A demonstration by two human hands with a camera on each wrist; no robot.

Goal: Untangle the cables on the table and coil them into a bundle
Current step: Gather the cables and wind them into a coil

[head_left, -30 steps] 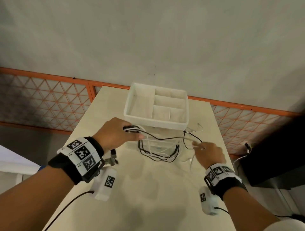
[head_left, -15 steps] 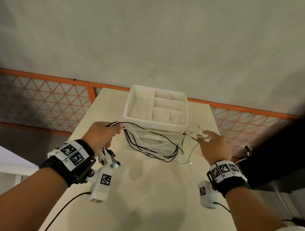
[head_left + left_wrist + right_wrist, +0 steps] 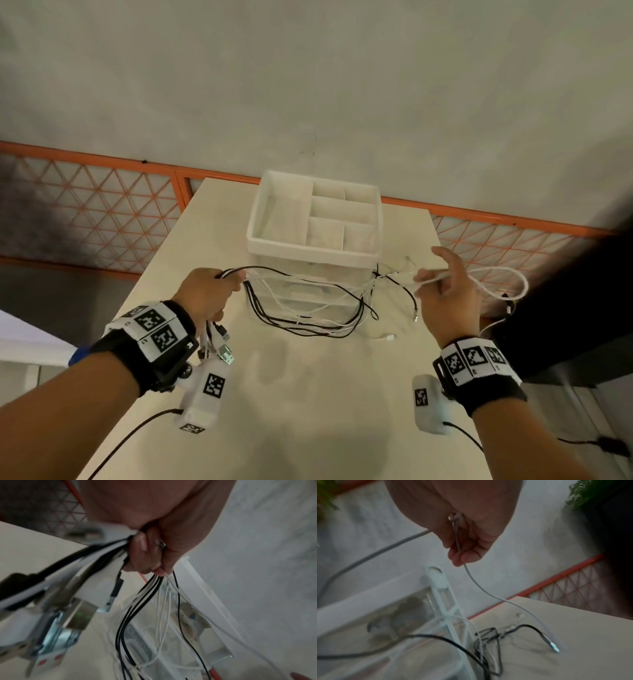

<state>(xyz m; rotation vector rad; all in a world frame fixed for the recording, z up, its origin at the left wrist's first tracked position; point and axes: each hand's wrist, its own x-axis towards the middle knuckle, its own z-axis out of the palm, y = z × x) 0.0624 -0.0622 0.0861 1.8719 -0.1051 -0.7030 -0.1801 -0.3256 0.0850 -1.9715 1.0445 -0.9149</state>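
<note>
Since the earlier frame, both hands have been raised and drawn apart; the left hand [image 3: 205, 295] is clenched round gathered black and white cables [image 3: 308, 322], anchoring them above the beige table [image 3: 308, 394], while one thin white cable [image 3: 493, 284] is pinched free by the right hand [image 3: 445, 298], other fingers loose

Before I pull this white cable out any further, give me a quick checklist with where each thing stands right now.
1. Left hand grips the gathered black and white cables: ok.
2. Right hand pinches only the single white cable: ok.
3. White cable clear of the knot beside the drawer organizer: not ok, strands still cross there.
4. Hanging loops lifted clear of the table: cannot tell.
5. USB plugs hang free below the left hand: ok.
6. White cable's far end free: cannot tell, its loop passes the table edge.
</note>
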